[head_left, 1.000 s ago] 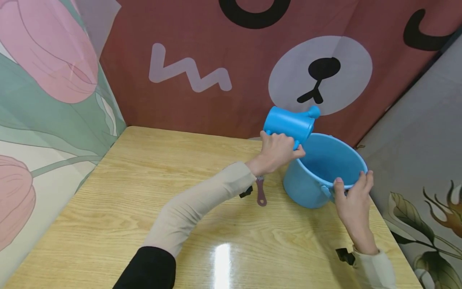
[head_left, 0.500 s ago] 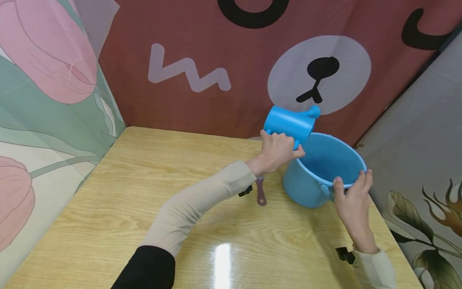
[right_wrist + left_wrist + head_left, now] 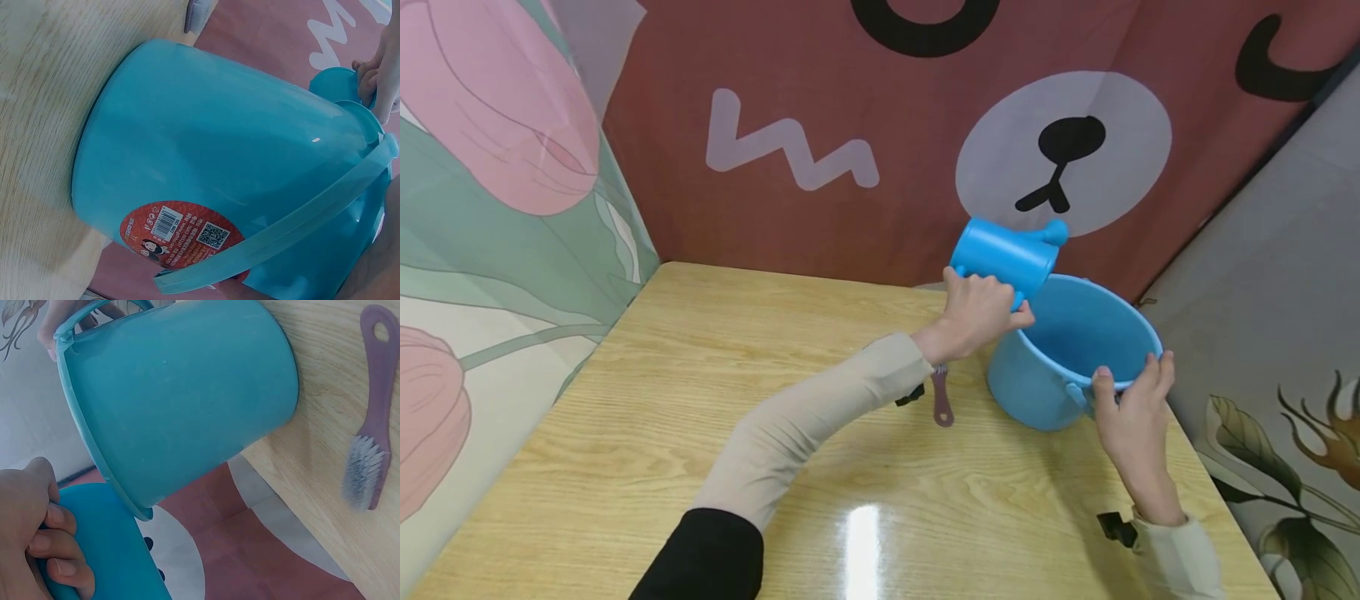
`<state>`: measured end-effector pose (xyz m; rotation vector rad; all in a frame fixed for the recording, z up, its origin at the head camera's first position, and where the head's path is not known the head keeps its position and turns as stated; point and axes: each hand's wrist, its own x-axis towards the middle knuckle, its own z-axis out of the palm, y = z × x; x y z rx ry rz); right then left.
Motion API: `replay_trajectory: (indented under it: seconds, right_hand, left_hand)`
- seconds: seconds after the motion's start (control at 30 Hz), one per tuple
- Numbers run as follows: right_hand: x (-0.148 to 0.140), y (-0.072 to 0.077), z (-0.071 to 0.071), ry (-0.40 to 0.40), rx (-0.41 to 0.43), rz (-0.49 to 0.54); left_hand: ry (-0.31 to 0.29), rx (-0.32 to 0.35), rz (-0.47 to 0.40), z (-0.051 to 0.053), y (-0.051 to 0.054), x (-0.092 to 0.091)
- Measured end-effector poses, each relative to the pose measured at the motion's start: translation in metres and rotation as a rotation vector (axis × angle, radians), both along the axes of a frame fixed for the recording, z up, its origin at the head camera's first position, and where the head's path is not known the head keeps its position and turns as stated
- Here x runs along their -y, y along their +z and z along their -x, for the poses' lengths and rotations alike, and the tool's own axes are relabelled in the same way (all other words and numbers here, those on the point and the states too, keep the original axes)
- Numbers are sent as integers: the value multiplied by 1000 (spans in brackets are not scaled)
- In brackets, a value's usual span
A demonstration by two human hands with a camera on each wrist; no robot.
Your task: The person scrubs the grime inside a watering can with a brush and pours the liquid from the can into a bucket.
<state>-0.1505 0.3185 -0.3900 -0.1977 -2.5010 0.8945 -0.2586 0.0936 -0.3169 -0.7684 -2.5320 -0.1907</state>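
In the head view my left hand (image 3: 976,312) grips the handle of a bright blue toy watering can (image 3: 1006,254). The can is tipped on its side at the left rim of a blue bucket (image 3: 1033,387), its spout end towards the far right; no water is visible. Curled fingers (image 3: 62,544) round the can's handle show in the left wrist view. My right hand (image 3: 1138,437) holds the bucket's near right rim, thumb and fingers over the edge. The bucket stands upright on the table. Its handle (image 3: 281,234) hangs down in the right wrist view.
A purple brush (image 3: 378,394) with white bristles lies on the wooden table (image 3: 647,417), left of the bucket. A red printed cloth (image 3: 790,225) hangs behind the table. The table's right edge and a grey cloth (image 3: 1262,292) are close to the bucket.
The watering can has shifted very slightly. Both hands and the bucket otherwise stay as they were.
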Motion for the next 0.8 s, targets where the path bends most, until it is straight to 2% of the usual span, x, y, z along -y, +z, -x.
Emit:
replay_trajectory:
  seconds: [0.33, 0.63, 0.8]
  right_hand:
    - [1, 1, 0, -5, -4, -4]
    - [0, 0, 0, -17, -3, -3]
    - [0, -1, 0, -15, -11, -3]
  left_hand:
    - [-4, 14, 31, -2, 2, -1]
    - [3, -52, 51, -2, 2, -2]
    - [5, -63, 58, -1, 2, -2]
